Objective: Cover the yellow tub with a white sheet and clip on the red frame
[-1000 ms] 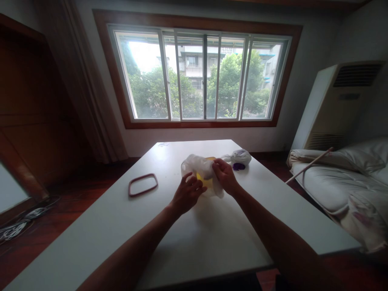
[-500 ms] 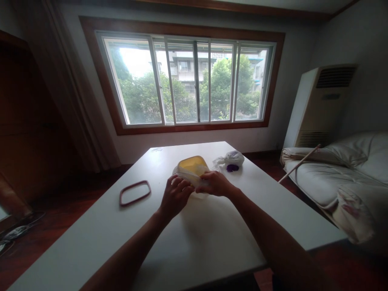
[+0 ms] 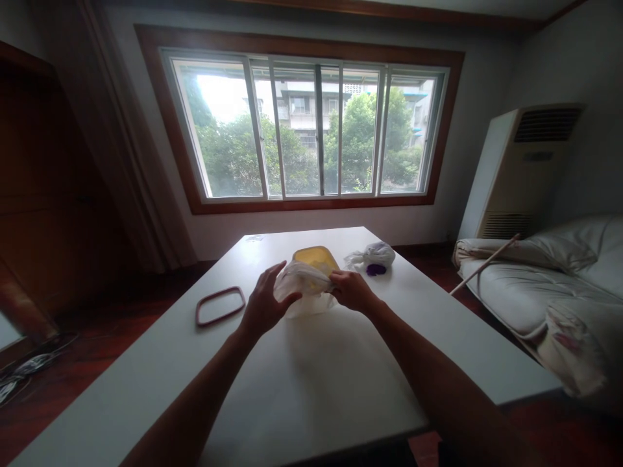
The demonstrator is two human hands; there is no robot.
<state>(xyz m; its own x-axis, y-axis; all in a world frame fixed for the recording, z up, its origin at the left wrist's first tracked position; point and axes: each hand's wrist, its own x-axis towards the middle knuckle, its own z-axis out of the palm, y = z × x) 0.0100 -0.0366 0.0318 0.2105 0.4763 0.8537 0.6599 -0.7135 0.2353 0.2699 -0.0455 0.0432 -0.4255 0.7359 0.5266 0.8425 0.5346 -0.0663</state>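
Note:
A thin, whitish plastic bag [image 3: 304, 285] spreads between my hands over the near part of a yellow plastic container [image 3: 311, 251] on the table. My right hand [image 3: 354, 290] pinches the bag's right edge. On the other side, my left hand [image 3: 267, 298] is open, thumb and fingers apart, beside the bag's left edge; whether it touches the plastic I cannot tell. The bag hides the container's near side. Left of my left hand lies a dark red rectangular frame [image 3: 198, 312], like a lid rim.
On the white table [image 3: 160, 383], a knotted white plastic bag [image 3: 382, 253] with something purple sits at the far right. A stick [image 3: 487, 263] leans by the pale sofa [image 3: 506, 285]. Behind stands a tall air conditioner [image 3: 501, 162]; a window [image 3: 311, 130] faces me.
My left hand has let its fingers spread and moved left, off the bunched plastic. My right hand has shifted slightly right with the bag's edge, and the bag is more spread out.

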